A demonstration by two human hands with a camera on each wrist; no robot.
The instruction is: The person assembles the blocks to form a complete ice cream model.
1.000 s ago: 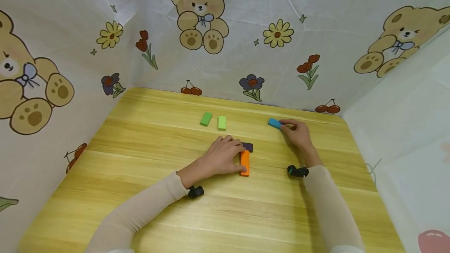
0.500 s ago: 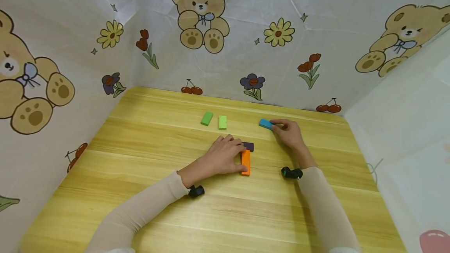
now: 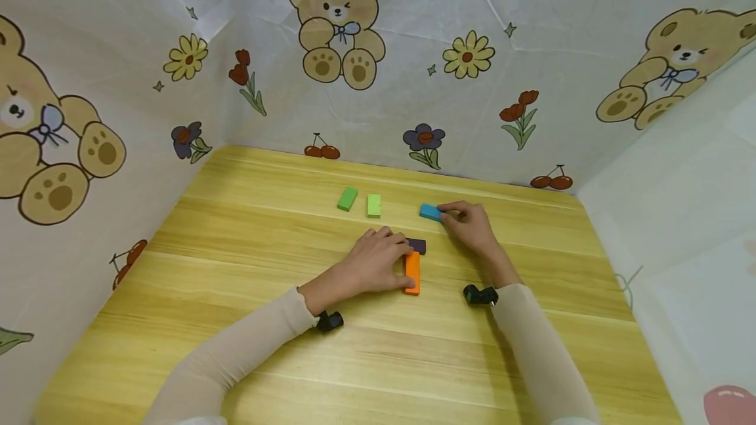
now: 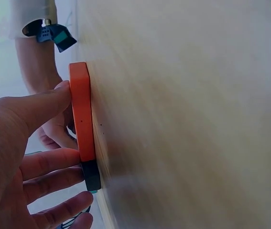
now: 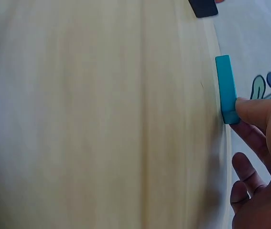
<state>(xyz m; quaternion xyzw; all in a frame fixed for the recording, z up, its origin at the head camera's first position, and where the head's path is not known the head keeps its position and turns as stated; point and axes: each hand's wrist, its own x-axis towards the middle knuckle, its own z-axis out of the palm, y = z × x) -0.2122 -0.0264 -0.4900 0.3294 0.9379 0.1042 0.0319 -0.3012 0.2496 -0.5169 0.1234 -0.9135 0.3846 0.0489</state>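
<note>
My left hand (image 3: pixel 372 262) holds an orange block (image 3: pixel 413 274) on the table, thumb near its front end and fingertips toward its far end. Against that far end lies a dark block (image 3: pixel 418 246), set crosswise, partly covered by the fingers; the left wrist view shows the dark block (image 4: pixel 92 175) meeting the orange one. Farther right, my right hand (image 3: pixel 472 227) pinches the right end of a blue block (image 3: pixel 430 212) between thumb and fingers. In the right wrist view the blue block (image 5: pixel 226 88) lies low over the wood, its other end free.
Toward the back of the wooden table (image 3: pixel 266 215) lie a green block (image 3: pixel 347 199) and a light green block (image 3: pixel 374 206), side by side with a gap. A white sheet (image 3: pixel 413 12) printed with bears and flowers walls the table at the back and sides.
My right hand has moved left with the blue block, bringing it closer to the dark and light green blocks. The left hand and the orange block have stayed in place.
</note>
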